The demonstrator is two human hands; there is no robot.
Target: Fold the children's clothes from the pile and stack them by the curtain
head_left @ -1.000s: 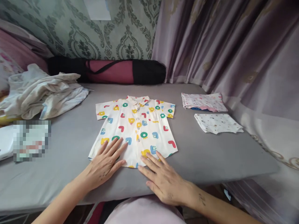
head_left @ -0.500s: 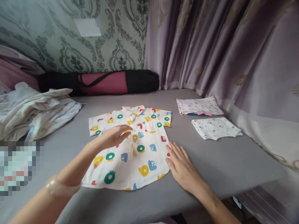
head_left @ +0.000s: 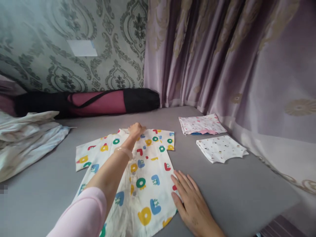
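Observation:
A white short-sleeved shirt (head_left: 148, 164) printed with red, yellow, green and blue shapes lies spread front up, collar away from me. My left hand (head_left: 136, 129) reaches across it to the collar, its fingers curled closed on the cloth there; the fingertips are partly hidden. A pale bangle (head_left: 124, 152) circles that wrist, and the forearm covers part of the shirt's left front. My right hand (head_left: 190, 199) lies flat with fingers stretched out, the fingertips on the shirt's right side edge and the palm beside it.
To the right lie a folded pink-patterned garment (head_left: 202, 124) and a folded white patterned one (head_left: 221, 148) on the grey surface (head_left: 237, 191). Crumpled cloth (head_left: 27, 138) is heaped at left. A long black-and-maroon bag (head_left: 101, 101) rests against the wall; curtains (head_left: 177, 65) hang at right.
My left hand has moved forward from above the shirt's middle to its collar, and its fingers have curled. My right hand stays at the side edge. The view has shifted.

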